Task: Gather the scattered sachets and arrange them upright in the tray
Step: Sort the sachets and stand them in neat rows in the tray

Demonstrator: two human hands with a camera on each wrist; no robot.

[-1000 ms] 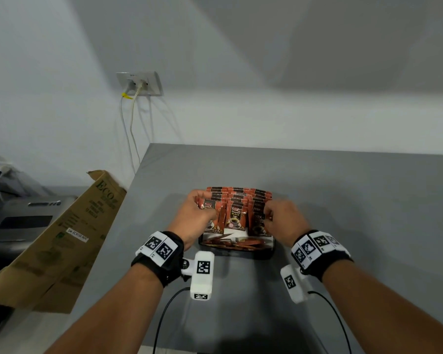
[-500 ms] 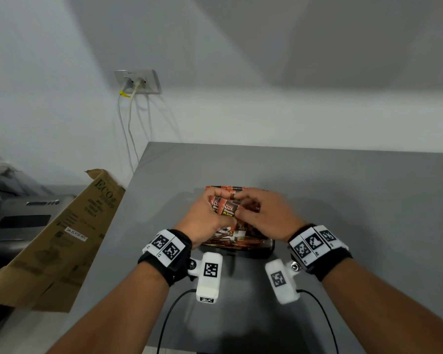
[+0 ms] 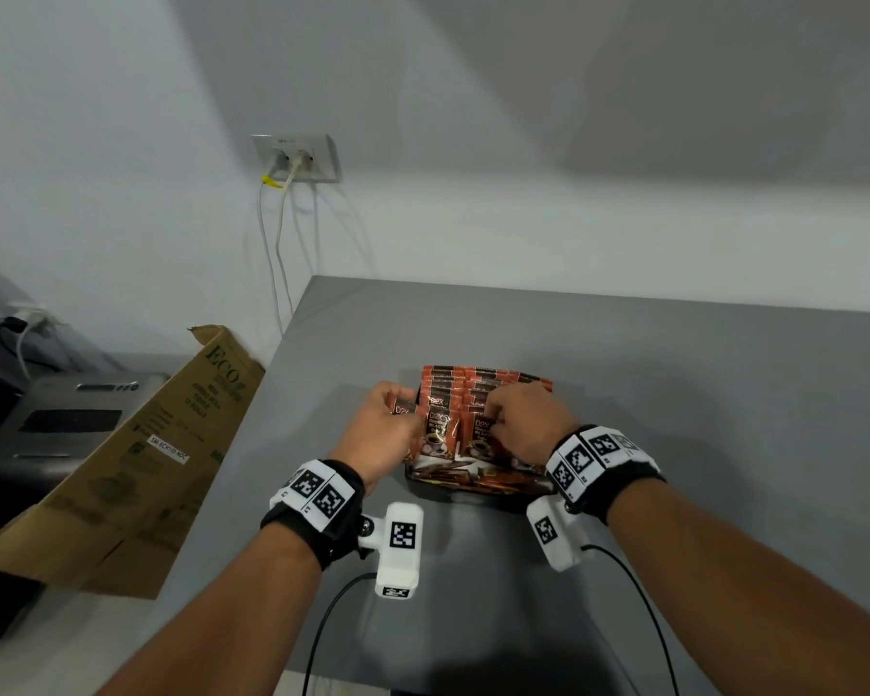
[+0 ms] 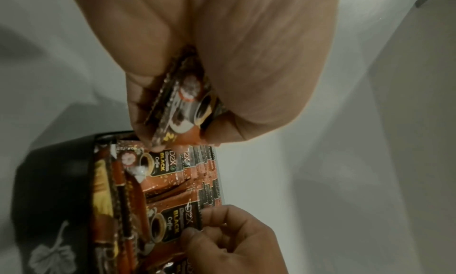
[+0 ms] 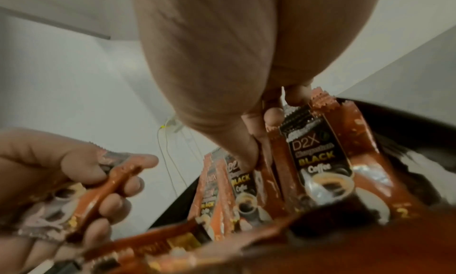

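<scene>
The left hand's fingers (image 5: 116, 182) are curled round one loose sachet (image 4: 182, 104), thumb on top, pinching it just off the tray's left edge; in the wrist view it hangs tilted above the tray's near-left corner. The right hand's fingertips (image 5: 272, 115) pinch the top edge of a front-row sachet (image 5: 318, 161) that stands upright inside the tray, towards its right side. Half a sec ago both hands were bunched together over the middle of the tray; now the left hand (image 3: 390, 434) has drawn out to the tray's left w/ a sachet in it, and the right hand (image 3: 521, 427) has shifted right along the front row. Judged from that, the left hand has lifted one packet out to re-seat it, while the right steadies or straightens the row, so this reads as late tidying, not gathering: no sachets lie loose on the grey table (image 3: 699, 394) around the tray. Count: 1 black tray (image 3: 478, 492), 1 sachet in the left hand, approx. two or three columns of upright sachets (image 3: 478, 381) stacked several deep towards the tray's back; exact no. can't be told, since the hands cover part. A few packets lie flat at the tray's front. Left of the tray, off the table: 1 cardboard box (image 3: 136, 459), 1 grey printer-like machine (image 3: 61, 419). Behind the tray, on the wall: 1 socket plate (image 3: 297, 155) w/ 2 cables.
</scene>
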